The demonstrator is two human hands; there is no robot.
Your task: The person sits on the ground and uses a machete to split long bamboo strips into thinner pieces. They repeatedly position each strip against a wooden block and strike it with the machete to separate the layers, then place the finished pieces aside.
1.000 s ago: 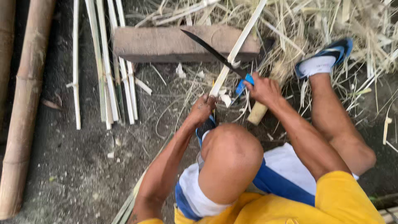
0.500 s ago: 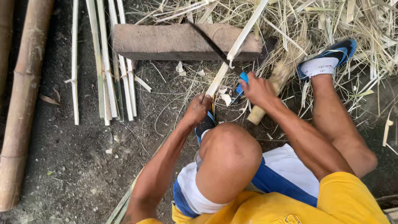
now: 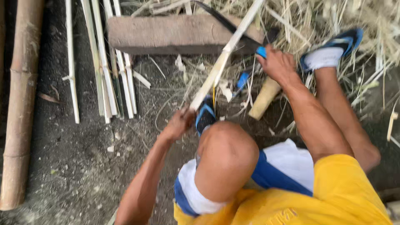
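While a squatting person works over bare dirt, the scene breaks down as follows.
Left hand: the left hand point(image 3: 180, 123) grips the near end of a pale bamboo strip point(image 3: 225, 54), fingers curled tight around it just beside the raised knee.
Right hand: the right hand point(image 3: 277, 64) closes around the blue handle of a curved dark blade point(image 3: 227, 23), which crosses the strip at the far end.
Strip's place: it slants from near centre up to the far right, passing over a wooden block point(image 3: 175, 33).
Handling: judged by its look, the strip is light, stiff along its length yet springy, with splintery edges; the near end, clear of the blade, seems the safest hold.
Surroundings: more split strips point(image 3: 110, 71) lie to the left, a thick bamboo pole point(image 3: 21, 104) at far left, shavings heaped far right.
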